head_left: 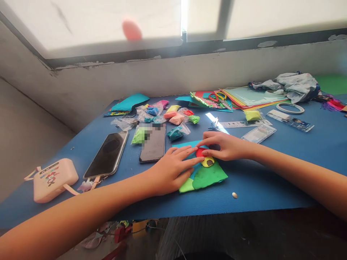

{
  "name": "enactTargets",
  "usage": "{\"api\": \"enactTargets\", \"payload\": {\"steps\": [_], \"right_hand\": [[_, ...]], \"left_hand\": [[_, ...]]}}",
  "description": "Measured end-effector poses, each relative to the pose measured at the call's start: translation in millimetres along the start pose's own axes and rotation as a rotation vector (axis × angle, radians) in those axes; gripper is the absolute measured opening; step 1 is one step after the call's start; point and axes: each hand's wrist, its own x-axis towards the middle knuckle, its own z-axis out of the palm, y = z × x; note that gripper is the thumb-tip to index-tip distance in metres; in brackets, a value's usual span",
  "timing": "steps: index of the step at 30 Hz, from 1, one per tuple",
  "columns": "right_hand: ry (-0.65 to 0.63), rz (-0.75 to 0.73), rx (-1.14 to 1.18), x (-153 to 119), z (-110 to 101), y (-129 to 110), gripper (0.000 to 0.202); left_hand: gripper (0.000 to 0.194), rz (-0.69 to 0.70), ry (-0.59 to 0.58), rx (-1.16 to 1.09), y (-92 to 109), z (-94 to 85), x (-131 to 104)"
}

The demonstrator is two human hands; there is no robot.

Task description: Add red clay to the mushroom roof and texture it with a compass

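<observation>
A small clay picture (pixel 208 177) lies on the table, its blue backing covered partly by dark green and light green modelling clay. Near its middle sits a yellow clay piece (pixel 208 161) with a dark brown spot. Just above that is a red clay piece (pixel 200 152), partly covered by fingers. My left hand (pixel 173 169) rests over the left side of the picture, fingers stretched out, with fingertips touching the red and yellow clay. My right hand (pixel 221 146) has its thumb and forefinger curled around the red clay, pinching at its edge.
Behind the picture lie bagged clay lumps (pixel 176 117), a ruler (pixel 241 123) and scissors (pixel 221 99) on coloured paper (pixel 252 97). Two phones (pixel 107 153) and a pink case (pixel 55 180) with a strap are at left. A tape roll (pixel 290 108) lies at right.
</observation>
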Motion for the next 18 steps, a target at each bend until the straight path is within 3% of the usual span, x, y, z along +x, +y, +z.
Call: {"api": "enactTargets", "payload": {"steps": [11, 18], "right_hand": [[0.008, 0.089, 0.14, 1.1, -0.1, 1.1, 0.029], [-0.005, 0.111, 0.143, 0.2, -1.0, -1.8, 0.029]], "left_hand": [[0.04, 0.004, 0.125, -0.031, 0.5, 1.8, -0.4], [0.044, -0.015, 0.097, 0.001, 1.0, 1.8, 0.1]]}}
